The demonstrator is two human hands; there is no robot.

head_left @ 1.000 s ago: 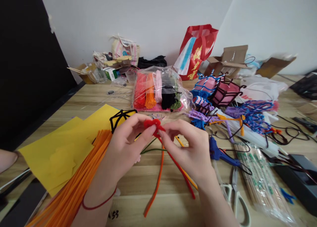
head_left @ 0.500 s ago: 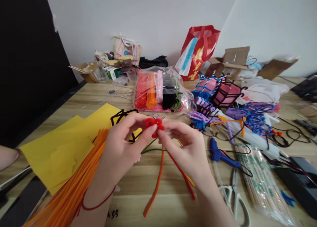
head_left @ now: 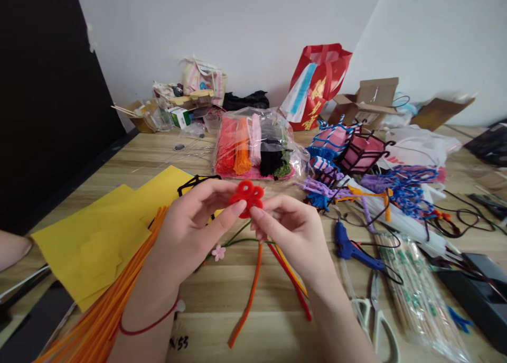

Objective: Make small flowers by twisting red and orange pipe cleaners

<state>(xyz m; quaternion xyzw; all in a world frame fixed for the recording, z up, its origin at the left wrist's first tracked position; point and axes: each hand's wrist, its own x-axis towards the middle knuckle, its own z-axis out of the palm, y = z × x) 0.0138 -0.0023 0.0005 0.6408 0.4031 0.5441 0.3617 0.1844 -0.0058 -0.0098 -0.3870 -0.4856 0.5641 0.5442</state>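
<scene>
Between both hands a small red pipe-cleaner flower (head_left: 247,195) with looped petals is held up over the table. My left hand (head_left: 202,217) pinches its left side with thumb and fingertips. My right hand (head_left: 291,231) grips its lower right side the same way. Fingers cover part of the lower petals. Beneath the hands lie green pipe cleaners (head_left: 242,240), an orange pipe cleaner (head_left: 252,299), a red pipe cleaner (head_left: 295,289) and a small pink flower (head_left: 218,252).
Yellow sheets (head_left: 114,220) and a bundle of orange pipe cleaners (head_left: 119,294) lie left. On the right are a blue glue gun (head_left: 354,249), scissors (head_left: 376,310) and bagged sticks (head_left: 420,289). Behind sits a clear bag of pipe cleaners (head_left: 257,146). Another person's arm (head_left: 13,249) shows at far left.
The red flower has been turned so its looped petals face me more fully and sit slightly higher. My left hand has shifted a little left, uncovering the small pink flower.
</scene>
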